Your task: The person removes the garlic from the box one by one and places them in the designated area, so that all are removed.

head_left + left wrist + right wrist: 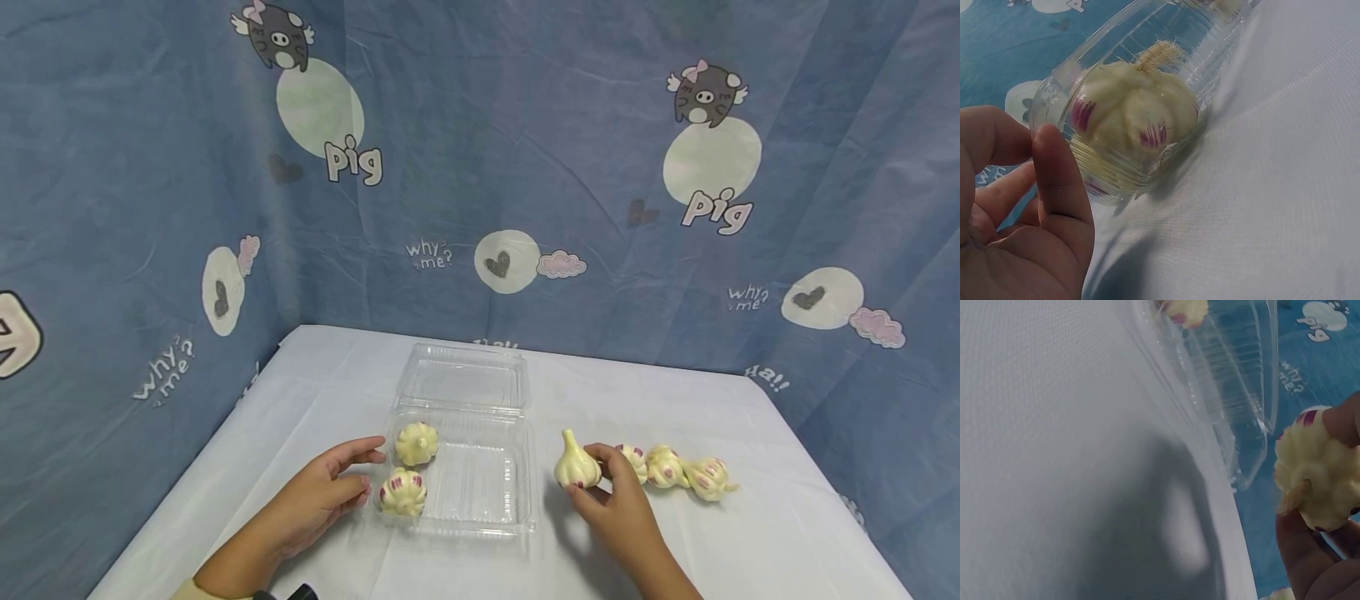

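Note:
A clear plastic clamshell box (480, 527) lies with its lid folded back. Two garlic bulbs sit along its left side: the rear one (416, 443) and the front one with purple streaks (403, 492). Beside the left rim is my left hand (318, 500), thumb and forefinger apart in the head view; the left wrist view has their tips at the box corner (1044, 103). Whether they touch it is hard to tell. To the right of the box, my right hand (618, 508) holds another garlic bulb (576, 467) between thumb and fingers, its stem upward.
Right of the right hand, several garlic bulbs (666, 467) lie in a row, one partly hidden behind the fingers. A white cloth (337, 375) covers the table. Blue printed fabric (585, 167) hangs behind and at the left.

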`<state>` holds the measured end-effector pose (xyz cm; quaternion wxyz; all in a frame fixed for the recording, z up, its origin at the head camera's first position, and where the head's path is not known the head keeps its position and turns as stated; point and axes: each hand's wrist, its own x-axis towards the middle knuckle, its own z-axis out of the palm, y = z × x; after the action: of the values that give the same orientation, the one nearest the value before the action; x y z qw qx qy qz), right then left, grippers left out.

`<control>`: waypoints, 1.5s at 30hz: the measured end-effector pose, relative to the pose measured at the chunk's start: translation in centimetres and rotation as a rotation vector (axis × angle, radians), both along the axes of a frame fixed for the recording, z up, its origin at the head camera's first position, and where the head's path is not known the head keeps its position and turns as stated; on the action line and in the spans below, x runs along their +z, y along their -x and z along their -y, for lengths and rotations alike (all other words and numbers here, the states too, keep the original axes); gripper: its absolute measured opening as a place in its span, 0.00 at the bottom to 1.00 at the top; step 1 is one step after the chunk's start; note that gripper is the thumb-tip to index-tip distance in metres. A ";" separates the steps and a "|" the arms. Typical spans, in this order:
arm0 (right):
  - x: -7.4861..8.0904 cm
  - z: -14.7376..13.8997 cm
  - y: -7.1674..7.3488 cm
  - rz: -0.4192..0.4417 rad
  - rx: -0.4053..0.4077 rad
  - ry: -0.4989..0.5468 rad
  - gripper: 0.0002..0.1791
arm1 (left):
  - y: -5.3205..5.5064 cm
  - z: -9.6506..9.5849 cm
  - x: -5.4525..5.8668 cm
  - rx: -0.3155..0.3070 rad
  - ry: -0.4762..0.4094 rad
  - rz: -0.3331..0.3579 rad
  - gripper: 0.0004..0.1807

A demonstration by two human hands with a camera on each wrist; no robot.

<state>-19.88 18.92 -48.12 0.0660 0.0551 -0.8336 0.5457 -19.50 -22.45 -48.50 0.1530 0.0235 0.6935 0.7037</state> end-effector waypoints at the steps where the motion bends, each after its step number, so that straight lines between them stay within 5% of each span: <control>1: 0.0 0.0 0.0 0.009 0.003 -0.006 0.28 | 0.0 0.0 0.0 -0.001 0.001 0.000 0.38; 14: 0.3 -1.0 -0.4 0.106 0.004 -0.085 0.30 | 0.2 0.1 -0.1 -0.008 0.002 -0.003 0.38; 45: -0.1 -4.5 -0.8 0.171 -0.014 -0.123 0.30 | 0.1 0.1 -0.1 -0.002 0.001 0.004 0.38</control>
<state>-19.06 23.41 -48.22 -0.0051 0.0061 -0.8684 0.4959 -19.59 -22.51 -48.62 0.1551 0.0226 0.6934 0.7033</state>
